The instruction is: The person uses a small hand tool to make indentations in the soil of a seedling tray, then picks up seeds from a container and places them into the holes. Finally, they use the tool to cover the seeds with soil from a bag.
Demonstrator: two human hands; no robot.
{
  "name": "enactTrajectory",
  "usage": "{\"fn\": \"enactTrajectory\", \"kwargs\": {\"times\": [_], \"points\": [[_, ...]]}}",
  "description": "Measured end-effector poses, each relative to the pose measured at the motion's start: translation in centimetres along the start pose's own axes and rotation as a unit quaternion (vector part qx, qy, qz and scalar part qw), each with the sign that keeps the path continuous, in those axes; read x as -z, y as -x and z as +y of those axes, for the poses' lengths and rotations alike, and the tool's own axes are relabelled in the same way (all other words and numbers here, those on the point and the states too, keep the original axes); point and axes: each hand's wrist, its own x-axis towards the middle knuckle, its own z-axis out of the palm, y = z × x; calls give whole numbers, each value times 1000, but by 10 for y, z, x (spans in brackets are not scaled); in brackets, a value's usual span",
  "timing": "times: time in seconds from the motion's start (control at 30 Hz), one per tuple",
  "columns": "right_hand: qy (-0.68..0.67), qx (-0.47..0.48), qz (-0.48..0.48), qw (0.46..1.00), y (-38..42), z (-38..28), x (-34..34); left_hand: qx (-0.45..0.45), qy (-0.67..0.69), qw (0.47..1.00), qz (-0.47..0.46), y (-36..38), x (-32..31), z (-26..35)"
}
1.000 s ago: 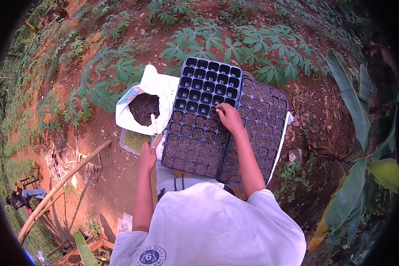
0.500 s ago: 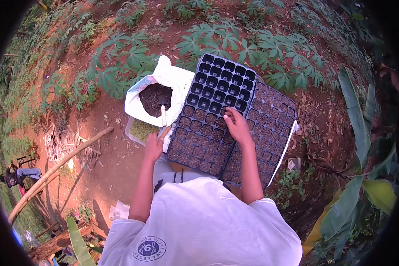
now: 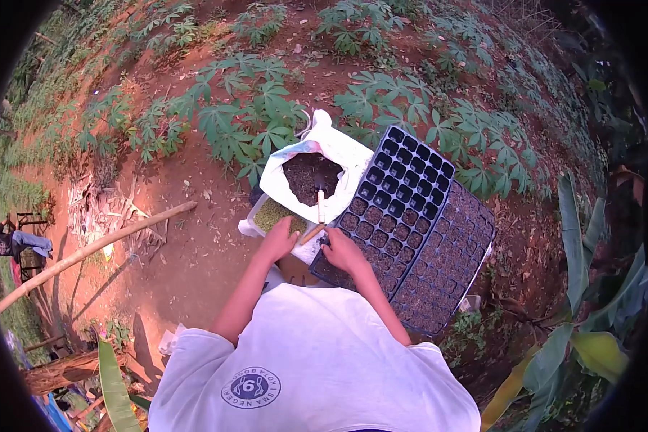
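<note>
My left hand (image 3: 279, 240) is closed with curled fingers at the near edge of a tub of small greenish granules (image 3: 270, 214). Whatever its fingers hold is hidden. My right hand (image 3: 343, 252) has its fingers bent together over the lower left edge of a black seedling tray (image 3: 390, 237); I cannot make out anything in them. Between the hands lies a wooden tool handle (image 3: 312, 234), its lower end close to my left fingers. Beyond them a white sack (image 3: 349, 160) stands open with dark soil (image 3: 306, 173) and a light-handled trowel (image 3: 321, 204) in it.
A second seedling tray (image 3: 453, 245), its cells filled with soil, lies at the right. Cassava-like plants (image 3: 259, 108) grow beyond the sack. A long pole (image 3: 93, 255) slants at the left, with a seated person (image 3: 21, 241) farther off. Broad leaves (image 3: 572, 237) rise at the right.
My right hand has moved from the tray's middle cells to its lower left edge, nearer my left hand. My left hand has shifted to the granule tub. The view has turned.
</note>
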Motion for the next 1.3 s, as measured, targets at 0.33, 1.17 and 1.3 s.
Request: {"fn": "enactTrajectory", "kwargs": {"times": [0.33,1.17,1.3], "points": [[63,-123,-99,985,-41,-20,-35,-13,54,995,-84,-20,66,-35],[79,-186,70,977,-34,-40,-60,-80,108,972,-193,-44,109,-91],[35,-195,107,974,-31,-38,-60,-85,97,973,-191,-43,110,-91]]}}
